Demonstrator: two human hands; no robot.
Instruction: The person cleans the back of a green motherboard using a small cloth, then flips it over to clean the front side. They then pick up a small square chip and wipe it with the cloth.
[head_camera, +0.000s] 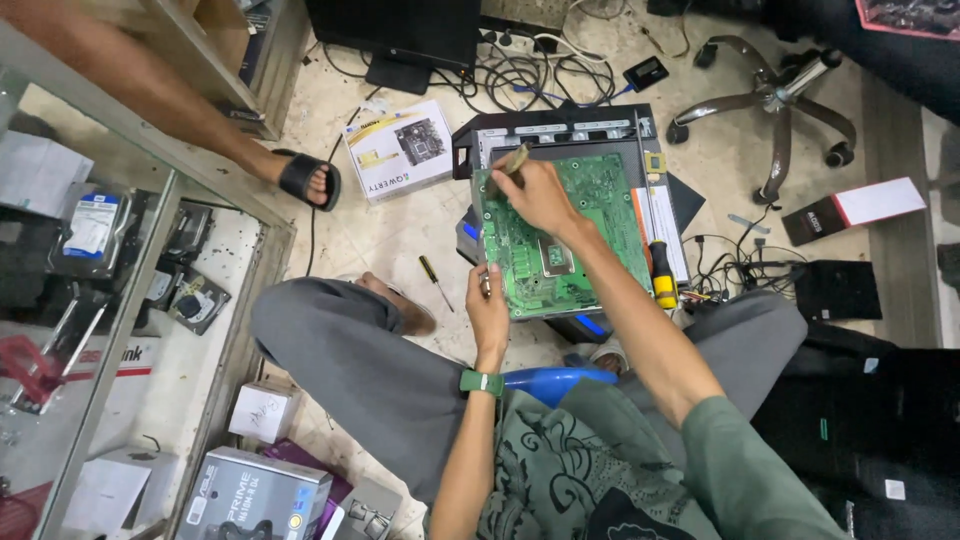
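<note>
Two hands work on one green circuit board (570, 240), which lies flat on top of a dark computer case (560, 135) standing on the floor. The right hand (540, 195) is closed around a small brush (512, 160), its pale bristles over the board's far left corner. The left hand (488, 305) grips the board's near left edge, fingers curled over the rim and a small metal part just visible between them; a green watch (482, 382) sits on that wrist.

A yellow-and-black screwdriver (662, 275) rests just beside the board's right edge, on the case. A second, thinner screwdriver (434, 282) lies on the tiled floor (400, 225), to the left of the board and apart from it. A blue object (555, 380) shows below the board, between the person's knees; what it is cannot be determined.

Farther left on the floor lies a white product box (398, 150) with a picture of a board on it. Beyond the case, a monitor base and a tangle of cables (530, 70) sit near the far edge of the floor. An office chair base (770, 100) stands to the far right. Another person's sandalled foot (305, 180) rests beside a glass display cabinet (130, 300) on the left.
</note>
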